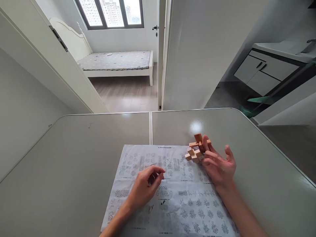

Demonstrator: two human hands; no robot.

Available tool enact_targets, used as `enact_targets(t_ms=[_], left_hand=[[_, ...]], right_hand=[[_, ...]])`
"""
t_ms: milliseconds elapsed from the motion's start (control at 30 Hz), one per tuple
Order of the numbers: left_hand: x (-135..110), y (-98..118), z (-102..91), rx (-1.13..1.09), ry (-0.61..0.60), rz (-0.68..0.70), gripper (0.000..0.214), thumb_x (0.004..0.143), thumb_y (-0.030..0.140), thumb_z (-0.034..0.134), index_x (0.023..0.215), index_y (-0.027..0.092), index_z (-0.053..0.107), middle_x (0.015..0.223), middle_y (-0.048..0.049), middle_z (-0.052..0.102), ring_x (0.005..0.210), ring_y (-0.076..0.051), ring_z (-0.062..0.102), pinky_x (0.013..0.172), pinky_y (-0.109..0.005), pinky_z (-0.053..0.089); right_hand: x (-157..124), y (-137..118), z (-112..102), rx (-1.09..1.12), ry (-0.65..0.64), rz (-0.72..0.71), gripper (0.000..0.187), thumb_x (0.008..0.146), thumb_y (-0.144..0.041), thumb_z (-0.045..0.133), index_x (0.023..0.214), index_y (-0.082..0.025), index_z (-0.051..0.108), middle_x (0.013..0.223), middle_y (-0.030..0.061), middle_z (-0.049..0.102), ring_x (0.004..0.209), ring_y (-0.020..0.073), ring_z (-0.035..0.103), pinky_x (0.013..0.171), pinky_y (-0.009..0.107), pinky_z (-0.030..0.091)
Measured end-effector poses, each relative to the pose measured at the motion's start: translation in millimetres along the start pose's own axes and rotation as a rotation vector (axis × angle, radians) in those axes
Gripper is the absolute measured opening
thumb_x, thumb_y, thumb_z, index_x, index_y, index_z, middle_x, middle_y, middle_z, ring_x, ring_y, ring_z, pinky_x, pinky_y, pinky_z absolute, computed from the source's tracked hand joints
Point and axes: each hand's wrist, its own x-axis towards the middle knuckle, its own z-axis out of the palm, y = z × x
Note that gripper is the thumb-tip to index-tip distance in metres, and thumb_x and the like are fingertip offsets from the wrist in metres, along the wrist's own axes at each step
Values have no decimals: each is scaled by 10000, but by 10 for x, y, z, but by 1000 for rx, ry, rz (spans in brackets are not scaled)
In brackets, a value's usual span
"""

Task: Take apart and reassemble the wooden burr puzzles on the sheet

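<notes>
A darker brown wooden burr puzzle [197, 142] and a pale wooden burr puzzle [193, 154] are close together at the upper right edge of a printed sheet [138, 186]. Beside them is my right hand [219, 164], its thumb raised away from the other fingers. Its index finger reaches up against the brown puzzle, and another fingertip is near the pale one; I see no grip on either. Over the middle of the sheet, my left hand [145, 184] is loosely curled, thumb and index tips almost together, with nothing visible between them. The sheet carries rows of small puzzle diagrams.
The sheet lies on a grey table [74, 174] with a pale rim and a centre seam [150, 128]. Beyond the table are a wall [197, 56], a doorway to a bed [116, 61], and a white cabinet [269, 67] at the right.
</notes>
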Motion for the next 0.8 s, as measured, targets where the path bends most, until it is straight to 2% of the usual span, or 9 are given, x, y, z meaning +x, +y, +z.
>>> enact_targets(t_ms=[167, 300, 433, 533, 667, 800], left_hand=[[-2, -3, 3, 8, 20, 17, 180, 1010, 317, 564, 994, 204, 703, 813, -15, 734, 660, -128, 606, 598, -238, 460], [-3, -16, 9, 8, 21, 19, 176, 1010, 316, 571, 1000, 203, 705, 810, -14, 735, 656, -126, 601, 601, -240, 462], [-9, -17, 14, 11, 17, 22, 180, 1017, 314, 563, 1003, 203, 705, 812, -14, 738, 660, -126, 606, 607, -240, 465], [-10, -16, 11, 13, 24, 31, 176, 1013, 312, 566, 1001, 202, 703, 814, -15, 738, 663, -126, 613, 611, -239, 471], [-8, -7, 7, 5, 16, 30, 185, 1013, 315, 555, 1004, 200, 700, 819, -19, 739, 657, -125, 611, 600, -235, 474], [-12, 16, 7, 8, 13, 28, 191, 1013, 317, 551, 999, 200, 702, 812, -22, 735, 663, -130, 616, 599, -237, 479]], right_hand=[[-8, 17, 27, -13, -19, 1, 381, 1032, -349, 561, 1410, -322, 598, 1487, 107, 636, 556, 61, 569, 407, 166, 516], [-4, 18, 21, -15, 6, -4, 370, 1048, -405, 515, 1393, -319, 618, 1561, 122, 573, 538, 56, 555, 355, 154, 473], [-12, 20, 11, -16, 5, 12, 380, 1032, -416, 550, 1383, -295, 626, 1546, 131, 591, 532, 47, 570, 369, 149, 490], [-25, 23, 8, -46, -6, -5, 369, 1008, -414, 603, 1354, -292, 648, 1480, 120, 655, 513, 49, 577, 354, 148, 476], [-32, 14, -9, -112, -27, -21, 305, 991, -455, 633, 1255, -319, 698, 1272, 64, 788, 441, 56, 548, 337, 167, 445], [-12, -11, -59, -87, -143, 41, 210, 985, -451, 638, 1141, -326, 705, 1111, -8, 839, 396, 44, 527, 364, 176, 452]])
